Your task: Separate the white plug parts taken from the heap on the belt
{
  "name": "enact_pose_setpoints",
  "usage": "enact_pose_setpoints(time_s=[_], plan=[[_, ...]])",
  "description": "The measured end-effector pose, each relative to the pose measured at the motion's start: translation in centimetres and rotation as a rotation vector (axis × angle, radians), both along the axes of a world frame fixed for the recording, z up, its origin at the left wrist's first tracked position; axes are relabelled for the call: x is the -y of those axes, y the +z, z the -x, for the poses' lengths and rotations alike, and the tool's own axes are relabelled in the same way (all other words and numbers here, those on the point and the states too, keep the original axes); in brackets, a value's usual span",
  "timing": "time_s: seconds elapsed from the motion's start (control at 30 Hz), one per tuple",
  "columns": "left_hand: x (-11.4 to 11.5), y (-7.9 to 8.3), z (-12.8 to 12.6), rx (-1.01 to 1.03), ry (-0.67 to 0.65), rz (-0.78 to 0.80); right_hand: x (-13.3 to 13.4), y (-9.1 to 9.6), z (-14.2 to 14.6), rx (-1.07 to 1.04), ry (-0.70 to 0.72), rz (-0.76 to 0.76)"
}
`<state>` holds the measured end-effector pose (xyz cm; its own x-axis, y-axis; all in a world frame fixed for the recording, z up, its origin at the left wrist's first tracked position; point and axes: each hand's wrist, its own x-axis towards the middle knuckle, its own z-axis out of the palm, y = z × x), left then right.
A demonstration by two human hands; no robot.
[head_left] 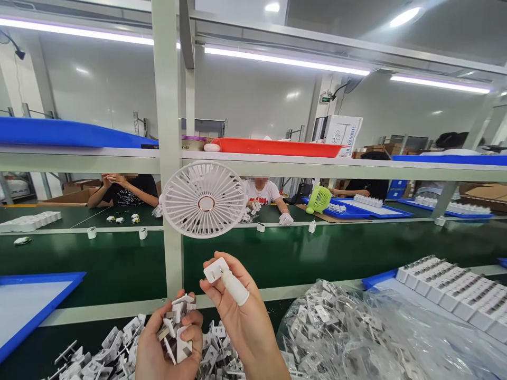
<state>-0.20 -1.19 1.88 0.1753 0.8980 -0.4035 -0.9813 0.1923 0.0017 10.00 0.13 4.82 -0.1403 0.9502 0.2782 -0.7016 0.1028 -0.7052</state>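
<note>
My left hand (171, 343) is closed around several white plug plates (182, 345) with metal prongs. My right hand (240, 301), up and to the right of it, pinches a single white plug plate (216, 270) between thumb and fingers, its flat face turned toward me. A white finger cot (236, 288) covers the thumb of that hand. Beneath both hands lies a loose pile of plug plates (216, 343), partly hidden by my hands. To the right, a clear plastic bag (328, 327) holds many more of these plates.
A white fan (205, 200) hangs on the upright post (169, 105) ahead. Beyond runs a green conveyor belt (317, 248) with small white housings (143, 233). White blocks in rows (455, 295) stand at right; a blue-rimmed tray (47, 295) lies at left. Several co-workers sit across.
</note>
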Motion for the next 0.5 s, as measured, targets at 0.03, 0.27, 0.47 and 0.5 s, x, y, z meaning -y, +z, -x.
enact_pose_setpoints(time_s=[0.03,0.27,0.47,0.5], plan=[[0.0,-0.1,0.0,0.011,-0.003,0.009,-0.3,-0.1,-0.1,0.004,-0.03,0.002],[-0.8,-0.1,-0.2,0.117,-0.073,0.031,-2.5,-0.1,-4.2,-0.065,-0.368,0.0],[-2.2,0.2,0.6,0.186,-0.08,0.105,0.1,0.9,-3.1,0.429,-0.418,-0.132],[-2.4,0.1,0.8,0.159,-0.077,0.09,0.8,0.9,-2.2,0.491,-0.374,-0.169]])
